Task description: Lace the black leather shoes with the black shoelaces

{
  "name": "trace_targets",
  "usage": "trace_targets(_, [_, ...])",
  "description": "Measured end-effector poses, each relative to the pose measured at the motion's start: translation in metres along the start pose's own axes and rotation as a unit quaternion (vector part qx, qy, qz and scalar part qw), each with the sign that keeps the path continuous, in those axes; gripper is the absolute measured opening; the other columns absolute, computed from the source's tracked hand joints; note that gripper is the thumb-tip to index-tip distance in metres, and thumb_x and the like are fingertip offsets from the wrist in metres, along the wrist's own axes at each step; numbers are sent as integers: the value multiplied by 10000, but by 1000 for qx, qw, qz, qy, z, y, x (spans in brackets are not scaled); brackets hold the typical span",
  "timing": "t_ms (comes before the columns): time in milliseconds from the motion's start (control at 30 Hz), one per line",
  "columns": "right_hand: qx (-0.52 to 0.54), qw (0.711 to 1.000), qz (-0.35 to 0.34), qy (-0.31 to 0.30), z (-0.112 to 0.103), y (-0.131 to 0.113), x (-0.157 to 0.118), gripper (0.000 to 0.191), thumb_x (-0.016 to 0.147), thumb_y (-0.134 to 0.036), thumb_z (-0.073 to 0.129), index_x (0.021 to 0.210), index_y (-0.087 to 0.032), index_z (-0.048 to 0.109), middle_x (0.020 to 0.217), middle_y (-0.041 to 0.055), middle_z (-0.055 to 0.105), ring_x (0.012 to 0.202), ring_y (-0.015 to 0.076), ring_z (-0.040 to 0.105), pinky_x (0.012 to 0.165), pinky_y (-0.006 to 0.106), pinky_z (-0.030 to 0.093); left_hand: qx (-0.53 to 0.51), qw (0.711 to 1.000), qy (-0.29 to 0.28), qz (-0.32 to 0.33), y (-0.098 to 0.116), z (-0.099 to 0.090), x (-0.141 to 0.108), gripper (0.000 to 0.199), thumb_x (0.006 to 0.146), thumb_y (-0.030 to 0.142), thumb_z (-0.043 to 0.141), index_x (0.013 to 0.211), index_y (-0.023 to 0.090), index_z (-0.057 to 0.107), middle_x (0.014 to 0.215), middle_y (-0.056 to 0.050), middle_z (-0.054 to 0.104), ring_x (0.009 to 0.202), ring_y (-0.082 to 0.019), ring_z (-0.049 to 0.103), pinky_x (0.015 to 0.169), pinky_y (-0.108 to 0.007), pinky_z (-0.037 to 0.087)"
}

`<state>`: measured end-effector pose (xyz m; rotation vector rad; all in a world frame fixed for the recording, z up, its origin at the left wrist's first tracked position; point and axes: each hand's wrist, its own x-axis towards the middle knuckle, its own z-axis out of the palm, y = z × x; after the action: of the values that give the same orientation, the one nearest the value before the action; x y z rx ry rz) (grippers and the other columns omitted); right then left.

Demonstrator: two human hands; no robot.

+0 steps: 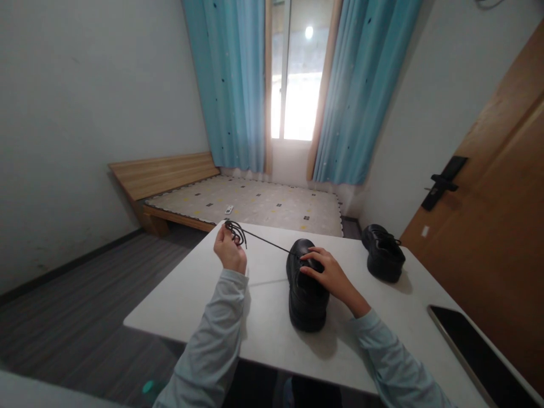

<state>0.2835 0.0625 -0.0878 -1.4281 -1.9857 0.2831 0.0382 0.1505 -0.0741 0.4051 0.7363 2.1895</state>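
A black shoe [308,306] stands on the white table in front of me, toe pointing away. My left hand [230,249], raised left of the shoe, is closed on a black shoelace [267,241]. Loops of the lace hang at its fingers, and one taut strand runs across to the shoe's upper. My right hand [327,273] lies over the shoe's right side, fingertips at the lacing area. Whether those fingers pinch anything is too small to make out.
A second black shoe [385,258] stands at the table's far right. A dark phone or tablet [476,351] lies along the right edge of the white table [272,340]. Beyond are a bed [263,198], blue curtains [238,85] and a wooden door [497,226].
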Motion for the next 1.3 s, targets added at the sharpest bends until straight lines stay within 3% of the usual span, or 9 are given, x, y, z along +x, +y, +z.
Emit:
trace_targets(233, [8, 1000, -21, 16, 3, 4, 0, 286, 768, -449, 629, 975, -259, 685, 1155, 95, 585, 1097, 280, 533, 958, 477, 383, -102, 988, 16, -115, 3, 2, 0, 65, 843, 159, 517, 782, 179, 522, 665, 57, 536, 541, -30, 509, 549, -153, 413])
trace_targets(433, [17, 999, -25, 16, 0, 1, 1, 298, 768, -448, 628, 1004, -273, 675, 1144, 91, 592, 1094, 284, 531, 957, 485, 380, 118, 961, -247, -41, 0, 7, -11, 135, 830, 297, 548, 766, 182, 521, 659, 53, 520, 391, -11, 344, 391, -138, 279])
trace_targets(500, [18, 999, -23, 14, -1, -4, 3, 309, 766, -449, 629, 1015, -272, 671, 1140, 91, 593, 1089, 284, 532, 954, 483, 382, 303, 882, -360, 39, -3, 9, -22, 168, 813, 340, 575, 761, 180, 577, 674, 27, 558, 513, -51, 484, 495, -160, 377])
trace_targets(667, [17, 1000, -17, 15, -2, -12, 7, 323, 758, -447, 638, 1026, -269, 668, 1135, 89, 596, 1086, 285, 530, 952, 478, 383, 622, 570, -512, 163, -5, 8, -42, 173, 760, 392, 647, 864, 257, 674, 882, 1, 619, 767, -134, 595, 665, -224, 411])
trace_targets(867, [10, 1000, -15, 15, -2, -11, 6, 312, 759, -446, 637, 1014, -272, 675, 1131, 88, 598, 1077, 281, 534, 946, 473, 389, 679, 461, -537, 194, -2, 5, -39, 130, 824, 368, 573, 830, 263, 651, 939, 9, 608, 802, -145, 601, 623, -223, 383])
trace_targets(967, [7, 1000, -13, 16, -2, -9, 6, 310, 756, -450, 640, 1011, -277, 676, 1142, 85, 597, 1078, 280, 533, 944, 472, 392, 716, 450, -497, 192, -3, 2, -34, 116, 827, 329, 566, 809, 246, 646, 930, -7, 597, 771, -154, 601, 610, -233, 386])
trace_targets(1100, [8, 1000, -15, 19, -3, -9, 5, 331, 758, -449, 637, 1042, -281, 666, 1159, 82, 597, 1090, 282, 528, 952, 477, 386, 682, 554, -428, 211, -5, 2, -29, 154, 860, 317, 512, 868, 216, 628, 896, -28, 586, 754, -141, 590, 674, -243, 424])
trace_targets(1200, [23, 999, -22, 25, -3, -9, 5, 386, 755, -450, 639, 1095, -267, 635, 1148, 82, 608, 1083, 277, 532, 954, 470, 388, 600, 623, -455, 211, -6, 6, -32, 164, 854, 297, 511, 825, 181, 623, 838, -29, 587, 764, -132, 579, 730, -237, 439])
trace_targets(1300, [53, 998, -24, 34, -3, -9, 6, 429, 752, -447, 639, 1129, -246, 603, 1122, 82, 622, 1072, 268, 539, 954, 455, 393, 551, 619, -534, 166, -8, 9, -37, 169, 827, 291, 529, 773, 170, 634, 803, -21, 603, 731, -120, 572, 709, -220, 440])
